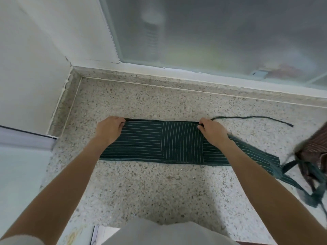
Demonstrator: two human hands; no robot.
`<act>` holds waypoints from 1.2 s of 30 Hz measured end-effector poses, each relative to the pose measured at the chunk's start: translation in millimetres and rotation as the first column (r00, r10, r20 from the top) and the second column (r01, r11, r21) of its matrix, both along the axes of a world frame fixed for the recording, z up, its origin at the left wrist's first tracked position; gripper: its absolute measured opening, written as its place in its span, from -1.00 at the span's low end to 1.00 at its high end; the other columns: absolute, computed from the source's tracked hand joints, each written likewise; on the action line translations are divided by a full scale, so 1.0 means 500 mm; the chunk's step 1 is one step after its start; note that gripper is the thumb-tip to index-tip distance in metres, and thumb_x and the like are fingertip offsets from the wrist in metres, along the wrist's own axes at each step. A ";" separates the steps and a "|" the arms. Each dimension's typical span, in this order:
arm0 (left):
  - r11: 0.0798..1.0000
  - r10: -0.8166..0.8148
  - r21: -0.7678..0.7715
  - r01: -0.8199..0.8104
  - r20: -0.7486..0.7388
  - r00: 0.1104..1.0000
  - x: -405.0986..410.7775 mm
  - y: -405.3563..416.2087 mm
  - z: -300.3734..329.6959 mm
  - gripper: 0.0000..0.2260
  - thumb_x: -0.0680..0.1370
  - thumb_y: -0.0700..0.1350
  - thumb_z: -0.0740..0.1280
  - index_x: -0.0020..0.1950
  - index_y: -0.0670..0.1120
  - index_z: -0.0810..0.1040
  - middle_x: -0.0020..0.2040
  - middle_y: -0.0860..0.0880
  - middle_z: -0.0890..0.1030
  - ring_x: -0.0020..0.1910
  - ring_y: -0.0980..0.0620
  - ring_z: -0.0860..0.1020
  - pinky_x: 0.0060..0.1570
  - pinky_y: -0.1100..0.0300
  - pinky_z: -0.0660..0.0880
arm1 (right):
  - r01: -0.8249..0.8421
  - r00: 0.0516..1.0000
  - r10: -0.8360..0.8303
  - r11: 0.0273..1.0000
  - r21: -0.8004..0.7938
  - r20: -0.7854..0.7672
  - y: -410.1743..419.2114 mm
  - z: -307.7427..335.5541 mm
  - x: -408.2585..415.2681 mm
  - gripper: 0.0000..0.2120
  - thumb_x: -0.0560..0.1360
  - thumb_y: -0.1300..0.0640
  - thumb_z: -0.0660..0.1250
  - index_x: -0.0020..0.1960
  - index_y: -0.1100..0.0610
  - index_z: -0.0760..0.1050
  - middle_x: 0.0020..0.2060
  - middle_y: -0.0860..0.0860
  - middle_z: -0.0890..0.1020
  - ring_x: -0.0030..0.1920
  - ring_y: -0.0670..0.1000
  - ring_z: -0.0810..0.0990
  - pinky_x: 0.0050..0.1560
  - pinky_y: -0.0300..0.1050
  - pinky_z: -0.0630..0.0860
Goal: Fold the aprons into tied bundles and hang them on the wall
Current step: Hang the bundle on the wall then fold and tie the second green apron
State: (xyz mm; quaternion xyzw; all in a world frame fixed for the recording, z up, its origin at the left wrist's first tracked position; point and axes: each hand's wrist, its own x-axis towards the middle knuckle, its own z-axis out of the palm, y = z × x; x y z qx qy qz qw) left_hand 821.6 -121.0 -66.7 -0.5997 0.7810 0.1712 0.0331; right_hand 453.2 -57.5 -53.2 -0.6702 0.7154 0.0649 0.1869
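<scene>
- A speckled stone counter (159, 188) fills the lower view, bounded at the far side by a frosted window (221, 32) and at the left by a white wall (35, 68).
- A dark green pinstriped apron (177, 144) is laid flat on the counter, folded into a long band. Its long axis runs left to right, roughly parallel to the window sill, with the right end trailing toward the near right.
- On the folded band, panels are seen with stripes running along the band at the left and right, and across it on the middle panel.
- A second, brown striped apron (315, 149) is seen bunched at the right edge of the view, just beside the green apron's trailing end; its shape is blurred.
- The left hand (109, 129) is placed on the left end of the band, at the far corner. Its fingers are curled over the far folded edge, which is gripped between fingers and thumb.
- The right hand (212, 131) is placed near the right end of the middle panel, at the far edge. The edge is pinched there by curled fingers, with the fingertips tucked under the fold.
- A thin dark strap (256, 118) is seen running from just beyond the right hand out to the right, lying loose on the counter.
- Further straps (290, 165) are tangled at the near right, between the green apron's end and the brown one.
</scene>
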 end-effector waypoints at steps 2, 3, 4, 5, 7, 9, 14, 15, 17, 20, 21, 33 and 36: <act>1.000 0.011 -0.009 -0.011 0.010 1.000 0.002 -0.002 -0.012 -0.73 0.63 -0.11 0.12 0.23 -0.07 0.54 0.10 -0.13 0.61 0.04 -0.13 0.55 -0.02 0.04 0.48 | 0.016 0.996 -0.018 1.000 -0.022 -0.092 -0.009 -0.006 0.010 -0.74 0.63 0.00 0.09 0.13 0.14 0.43 -0.15 0.09 0.62 -0.17 0.15 0.59 -0.33 -0.11 0.34; 1.000 0.013 -0.017 -0.013 0.014 1.000 0.003 -0.003 -0.014 -0.73 0.63 -0.11 0.12 0.23 -0.06 0.54 0.08 -0.13 0.62 0.01 -0.13 0.56 -0.05 0.06 0.48 | 0.013 0.989 -0.016 1.000 -0.026 -0.144 -0.013 -0.008 0.016 -0.74 0.63 -0.01 0.09 0.12 0.14 0.43 -0.15 0.08 0.62 -0.18 0.13 0.59 -0.34 -0.11 0.33; 0.999 0.013 -0.031 -0.013 0.010 1.000 0.006 -0.006 -0.015 -0.73 0.63 -0.10 0.12 0.23 -0.05 0.55 0.05 -0.13 0.63 -0.03 -0.13 0.58 -0.09 0.07 0.48 | 0.001 0.981 -0.006 1.000 -0.027 -0.192 -0.018 -0.011 0.024 -0.73 0.63 -0.02 0.09 0.11 0.14 0.43 -0.14 0.07 0.63 -0.17 0.12 0.60 -0.33 -0.11 0.33; 0.999 0.010 -0.049 -0.010 -0.001 1.000 0.006 -0.007 -0.015 -0.74 0.63 -0.10 0.13 0.23 -0.04 0.55 0.02 -0.15 0.64 -0.06 -0.14 0.59 -0.13 0.07 0.48 | -0.008 0.973 0.001 1.000 -0.028 -0.231 -0.020 -0.010 0.029 -0.73 0.63 -0.01 0.09 0.10 0.15 0.44 -0.12 0.06 0.63 -0.15 0.11 0.60 -0.32 -0.12 0.32; 0.997 0.009 -0.075 -0.010 -0.015 1.000 0.012 -0.011 -0.017 -0.75 0.63 -0.07 0.16 0.22 -0.03 0.57 -0.02 -0.15 0.65 -0.12 -0.15 0.60 -0.18 0.09 0.47 | -0.015 0.962 0.007 0.999 -0.028 -0.272 -0.024 -0.016 0.039 -0.74 0.63 0.00 0.09 0.08 0.16 0.44 -0.11 0.06 0.63 -0.16 0.10 0.61 -0.32 -0.12 0.31; 0.995 0.010 -0.099 -0.012 -0.025 1.000 0.013 -0.017 -0.019 -0.76 0.62 -0.04 0.18 0.19 -0.02 0.59 -0.04 -0.11 0.66 -0.14 -0.13 0.60 -0.21 0.10 0.47 | -0.009 0.957 -0.003 0.999 -0.042 -0.288 -0.023 -0.020 0.043 -0.75 0.63 0.02 0.10 0.06 0.16 0.45 -0.13 0.07 0.63 -0.18 0.10 0.61 -0.34 -0.13 0.30; 0.987 0.013 -0.163 -0.015 -0.011 1.000 0.011 -0.030 -0.029 -0.85 0.57 -0.04 0.27 0.06 -0.03 0.60 -0.07 -0.07 0.65 -0.08 -0.10 0.55 -0.21 0.07 0.46 | 0.018 0.954 -0.044 0.996 -0.093 -0.297 -0.020 -0.028 0.045 -0.77 0.61 0.04 0.14 0.06 0.15 0.49 -0.10 0.05 0.63 -0.14 0.08 0.61 -0.30 -0.13 0.29; 0.982 0.009 -0.190 -0.007 0.010 1.000 0.012 -0.029 -0.034 -0.87 0.55 -0.06 0.30 0.04 -0.04 0.59 -0.06 -0.07 0.64 -0.04 -0.11 0.53 -0.15 0.05 0.44 | 0.020 0.954 -0.051 0.994 -0.106 -0.295 -0.021 -0.028 0.046 -0.78 0.61 0.04 0.16 0.06 0.15 0.50 -0.10 0.05 0.63 -0.14 0.08 0.61 -0.29 -0.14 0.29; 0.966 0.030 -0.257 -0.014 0.058 0.998 0.011 -0.025 -0.038 -0.87 0.51 -0.11 0.35 0.04 -0.05 0.59 0.01 -0.07 0.62 0.07 -0.14 0.48 0.03 -0.01 0.37 | 0.035 0.961 -0.075 0.988 -0.152 -0.266 -0.019 -0.033 0.045 -0.80 0.59 0.05 0.21 0.03 0.15 0.53 -0.11 0.05 0.64 -0.15 0.10 0.61 -0.27 -0.14 0.28; 0.954 0.021 -0.298 -0.014 0.022 1.000 -0.028 -0.015 -0.031 -0.75 0.46 -0.26 0.36 0.11 -0.06 0.57 0.10 -0.07 0.59 0.17 -0.15 0.45 0.16 -0.06 0.31 | 0.095 0.981 -0.132 0.965 -0.244 -0.140 -0.007 -0.048 0.041 -0.84 0.54 0.09 0.29 -0.01 0.18 0.55 -0.13 0.09 0.64 -0.14 0.13 0.60 -0.20 -0.09 0.38; 0.953 -0.026 -0.301 0.023 -0.007 1.000 -0.055 -0.006 -0.025 -0.75 0.46 -0.26 0.34 0.12 -0.05 0.57 0.11 -0.05 0.59 0.17 -0.13 0.46 0.18 -0.05 0.32 | 0.118 0.987 -0.143 0.957 -0.267 -0.074 0.001 -0.054 0.037 -0.84 0.53 0.10 0.31 0.01 0.19 0.55 -0.11 0.10 0.64 -0.12 0.14 0.59 -0.15 -0.05 0.43; 0.859 -0.492 0.101 0.503 -0.111 0.863 -0.455 0.156 -0.060 -0.31 0.54 0.31 0.07 0.55 0.03 -0.08 0.55 0.02 -0.10 0.52 -0.01 -0.15 0.45 -0.13 -0.20 | 0.490 0.867 -0.487 0.796 -0.357 0.104 0.236 -0.041 -0.107 -0.57 0.59 -0.01 0.13 0.36 0.20 0.40 0.32 0.15 0.46 0.38 0.21 0.31 0.40 0.16 0.15; 0.808 -0.574 0.146 0.570 -0.017 0.818 -0.448 0.142 -0.083 -0.25 0.50 0.39 0.03 0.53 0.09 -0.20 0.54 0.06 -0.23 0.50 0.00 -0.26 0.42 -0.18 -0.27 | 0.587 0.807 -0.563 0.797 -0.141 0.180 0.262 -0.031 -0.157 -0.54 0.63 -0.05 0.03 0.35 0.22 0.41 0.39 0.14 0.38 0.41 0.17 0.28 0.42 0.08 0.19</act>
